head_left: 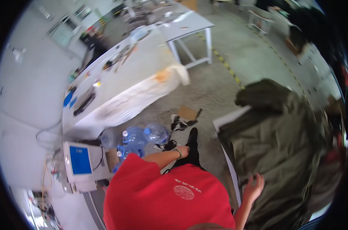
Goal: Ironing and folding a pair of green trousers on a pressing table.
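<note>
My left hand (183, 151), with a beaded bracelet at the wrist, hangs in front of my dark trouser leg. Its fingers look curled in, and no object shows in them. To the right, my right hand (254, 186) is beside the near left edge of a large olive-green garment (273, 134). Its fingers are bent but apart, and the hand looks to hold nothing; whether it touches the cloth I cannot tell. The garment lies bunched and wrinkled over a white-edged table (230, 163).
Several clear blue water jugs (135, 137) stand on the floor at left. Beside them is a white machine with a blue screen (80, 160). A cloth-covered table (143, 63) holds tools. Cardboard (188, 113) and dark scraps lie on the floor. Another person (302, 23) is at the far right.
</note>
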{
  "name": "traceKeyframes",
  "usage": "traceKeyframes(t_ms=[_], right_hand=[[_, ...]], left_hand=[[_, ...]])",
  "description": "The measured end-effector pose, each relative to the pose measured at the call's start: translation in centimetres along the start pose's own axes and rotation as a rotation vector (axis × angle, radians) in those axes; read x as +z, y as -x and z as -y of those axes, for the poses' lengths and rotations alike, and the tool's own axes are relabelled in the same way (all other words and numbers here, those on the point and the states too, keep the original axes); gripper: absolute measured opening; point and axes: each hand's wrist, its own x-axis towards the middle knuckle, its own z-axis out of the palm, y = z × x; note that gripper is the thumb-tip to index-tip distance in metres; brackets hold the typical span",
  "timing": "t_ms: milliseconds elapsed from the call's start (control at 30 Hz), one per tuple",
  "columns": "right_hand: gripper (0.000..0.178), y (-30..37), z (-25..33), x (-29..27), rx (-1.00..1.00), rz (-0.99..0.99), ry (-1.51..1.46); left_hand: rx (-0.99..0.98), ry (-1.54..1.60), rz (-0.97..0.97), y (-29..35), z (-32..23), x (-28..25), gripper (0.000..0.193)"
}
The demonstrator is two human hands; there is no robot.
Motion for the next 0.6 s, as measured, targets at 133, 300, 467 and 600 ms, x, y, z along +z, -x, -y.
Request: traceKeyframes(t_ms=[133,300,467,600], right_hand=[[0.028,-14.0,11.2,4.3,0.003,0.011,-0.239],[0.025,-26.9,22.8,13.6,-0.026,0.395,-0.402],[0.035,-33.4,19.0,27.8,-0.156,0.593,-0.155],[0.048,-35.9,16.5,30.8,-0.068,0.940,0.296]], left_hand=[[-0.055,-0.377,0.060,-4.9,15.7,-3.3,0.046],[-0.119,-0.060,0.215,-8.9,27.8,-1.4,0.051],[0.068,-0.204,0.108,-5.8,24.8,-17.9,0.043],[0.195,-0.212,-0.208,-3.8,23.9,-29.0,0.050]])
